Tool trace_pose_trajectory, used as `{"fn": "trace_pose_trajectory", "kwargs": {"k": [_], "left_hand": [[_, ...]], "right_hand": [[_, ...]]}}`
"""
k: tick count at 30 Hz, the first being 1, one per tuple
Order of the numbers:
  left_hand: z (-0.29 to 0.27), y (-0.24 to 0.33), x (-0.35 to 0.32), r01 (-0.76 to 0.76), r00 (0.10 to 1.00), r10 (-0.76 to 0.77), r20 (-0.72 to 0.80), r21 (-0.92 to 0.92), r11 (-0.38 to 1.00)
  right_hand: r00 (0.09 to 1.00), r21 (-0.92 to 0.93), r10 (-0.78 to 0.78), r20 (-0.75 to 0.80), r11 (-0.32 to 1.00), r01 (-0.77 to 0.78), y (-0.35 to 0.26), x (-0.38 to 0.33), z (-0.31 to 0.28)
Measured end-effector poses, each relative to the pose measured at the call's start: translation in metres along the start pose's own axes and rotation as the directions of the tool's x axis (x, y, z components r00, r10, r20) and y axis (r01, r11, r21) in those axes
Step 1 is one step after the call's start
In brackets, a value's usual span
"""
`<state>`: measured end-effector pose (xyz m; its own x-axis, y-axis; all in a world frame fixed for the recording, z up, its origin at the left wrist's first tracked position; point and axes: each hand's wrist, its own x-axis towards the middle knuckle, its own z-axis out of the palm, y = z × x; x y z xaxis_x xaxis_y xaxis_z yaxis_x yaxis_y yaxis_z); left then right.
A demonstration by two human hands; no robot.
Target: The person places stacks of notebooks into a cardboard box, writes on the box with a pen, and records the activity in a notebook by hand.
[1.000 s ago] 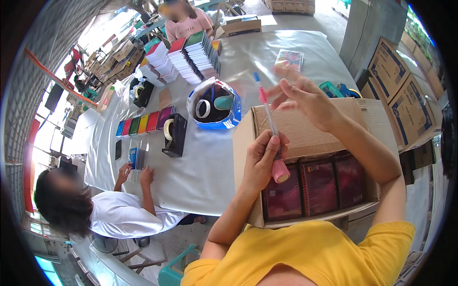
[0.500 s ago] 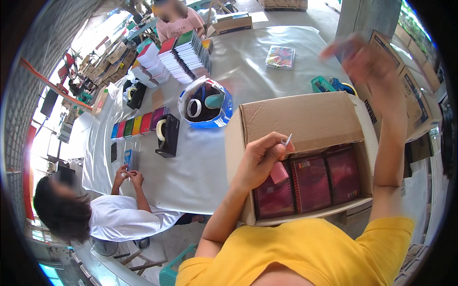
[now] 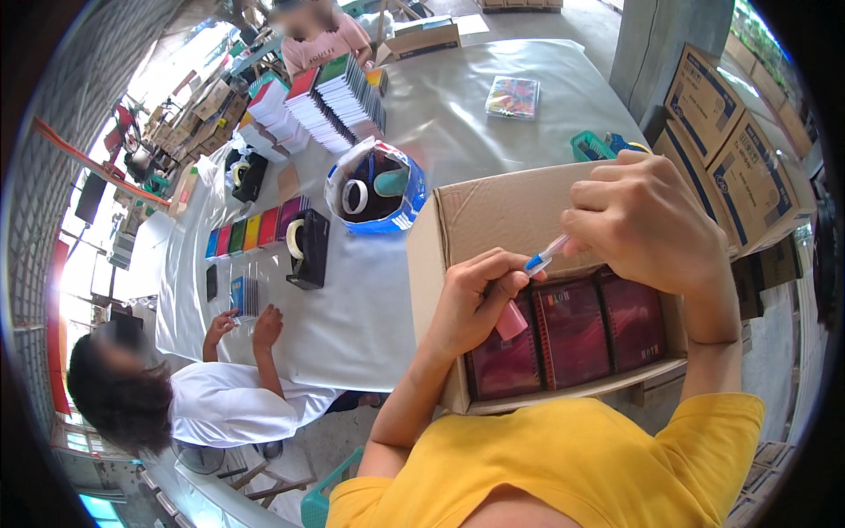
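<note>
My left hand [image 3: 475,297] is closed over the box's left part, gripping a pink block-like object [image 3: 510,320] whose exact kind I cannot make out. A clear cap [image 3: 544,261] also sticks out between its thumb and forefinger. My right hand [image 3: 647,216] pinches a slim pen [image 3: 557,245] with a blue tip section, which meets the cap at the left fingertips. Below both hands, an open cardboard box [image 3: 515,211] holds dark maroon spiral notebooks [image 3: 574,334] in a row of three.
A blue-and-white tub [image 3: 412,204] with tape rolls stands left of the box, near a black tape dispenser [image 3: 308,251]. Stacked notebooks [image 3: 350,99] rise at the far left. A person in white [image 3: 229,400] works at left; another person [image 3: 326,48] sits across. Cartons [image 3: 748,172] are piled at right.
My right hand has swung down from the upper right to my left hand, bringing the pen to the cap. The person in white has moved their hands apart.
</note>
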<state>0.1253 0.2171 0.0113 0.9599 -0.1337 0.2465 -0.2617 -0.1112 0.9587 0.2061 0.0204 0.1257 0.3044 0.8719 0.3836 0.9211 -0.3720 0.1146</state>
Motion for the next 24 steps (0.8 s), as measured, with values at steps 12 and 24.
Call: {"fn": "trace_pose_trajectory", "kwargs": {"k": [12,24], "left_hand": [[-0.003,0.005,-0.001,-0.107,0.994,0.1,0.05,0.157,0.982],[0.009,0.003,-0.001,0.008,0.992,0.038,-0.122,0.359,0.933]], "right_hand": [[0.969,-0.05,-0.029,0.245,0.998,0.043,-0.03,0.009,0.009],[0.894,0.609,0.421,-0.157,0.753,-0.248,0.06,0.032,0.04]]}}
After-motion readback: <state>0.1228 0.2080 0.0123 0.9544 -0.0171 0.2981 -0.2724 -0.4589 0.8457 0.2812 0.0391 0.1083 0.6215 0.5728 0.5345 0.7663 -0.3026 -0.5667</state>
